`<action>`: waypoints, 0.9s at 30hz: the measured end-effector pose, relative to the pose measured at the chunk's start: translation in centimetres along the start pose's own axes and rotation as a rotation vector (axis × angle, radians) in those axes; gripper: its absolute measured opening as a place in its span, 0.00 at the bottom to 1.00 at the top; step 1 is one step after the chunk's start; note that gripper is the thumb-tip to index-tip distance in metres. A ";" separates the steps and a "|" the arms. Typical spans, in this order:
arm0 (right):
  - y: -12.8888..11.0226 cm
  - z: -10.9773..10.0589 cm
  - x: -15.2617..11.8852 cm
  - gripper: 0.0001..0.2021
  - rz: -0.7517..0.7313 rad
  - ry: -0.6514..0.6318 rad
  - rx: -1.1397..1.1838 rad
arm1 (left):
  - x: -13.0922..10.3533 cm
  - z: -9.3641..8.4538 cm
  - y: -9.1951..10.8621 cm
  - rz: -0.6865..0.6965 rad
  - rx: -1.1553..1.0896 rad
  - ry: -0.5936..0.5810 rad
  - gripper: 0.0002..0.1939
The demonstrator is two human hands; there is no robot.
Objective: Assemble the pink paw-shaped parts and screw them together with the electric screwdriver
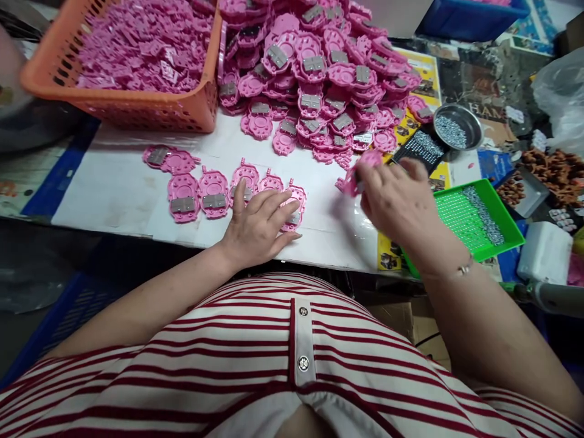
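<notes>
My left hand (260, 225) lies with its fingers spread over the right end of a row of pink plastic parts with grey metal plates. Two parts at the row's left, one of them this pink part (183, 198), show in full; the hand partly covers others. Over the white surface to the right, my right hand (395, 194) has its fingers closed on a pink part (360, 173), which is blurred. Another pink piece (170, 159) lies above the row's left end. A large heap of similar pink parts (314, 79) rises behind both hands.
An orange basket (150, 109) of small pink pieces stands at the back left. On the right are a green tray (502, 213) of small metal pieces, a metal bowl (475, 131), a black tray (438, 167) and brown pieces (554, 176). A blue bin (469, 24) sits behind.
</notes>
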State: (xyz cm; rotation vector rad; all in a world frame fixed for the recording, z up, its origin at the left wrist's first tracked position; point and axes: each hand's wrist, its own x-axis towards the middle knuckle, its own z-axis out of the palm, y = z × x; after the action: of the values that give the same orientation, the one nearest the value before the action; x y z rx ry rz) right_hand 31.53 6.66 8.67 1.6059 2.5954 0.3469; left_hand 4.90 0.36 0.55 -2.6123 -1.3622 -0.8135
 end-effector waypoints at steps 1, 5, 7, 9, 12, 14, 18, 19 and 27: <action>-1.1 -0.6 -1.1 0.24 -0.062 -0.015 -0.003 | 0.0 0.0 0.1 0.006 -0.015 0.026 0.24; -4.8 -0.8 -4.7 0.22 -0.389 -0.083 0.041 | 0.3 0.2 0.8 0.128 -0.080 0.019 0.29; -5.1 -0.2 -5.2 0.21 -0.486 -0.132 0.156 | 0.4 0.6 1.3 0.185 -0.092 -0.027 0.28; -4.3 0.1 -4.3 0.19 -0.452 -0.158 0.277 | 0.6 1.0 1.7 0.208 -0.095 -0.057 0.26; -2.0 0.1 -1.1 0.16 -0.136 -0.124 0.345 | 0.9 1.4 2.2 0.218 -0.106 -0.066 0.22; -0.6 0.4 1.7 0.15 0.115 -0.149 0.304 | 1.2 1.5 2.3 0.219 -0.116 -0.070 0.21; 1.2 2.3 6.1 0.13 0.290 -0.198 0.330 | 1.3 1.3 2.2 0.224 -0.122 -0.088 0.20; 1.4 2.9 6.7 0.11 0.295 -0.206 0.355 | 1.2 1.3 2.1 0.226 -0.124 -0.089 0.20; 1.2 2.8 4.6 0.09 0.357 -0.161 0.653 | 0.8 1.2 1.4 0.234 -0.109 -0.070 0.25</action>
State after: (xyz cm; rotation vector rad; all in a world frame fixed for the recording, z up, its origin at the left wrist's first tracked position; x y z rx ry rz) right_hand 30.96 11.68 6.52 2.1713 2.4173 -0.6633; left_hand 6.83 0.52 0.18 -2.8382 -1.0252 -0.7893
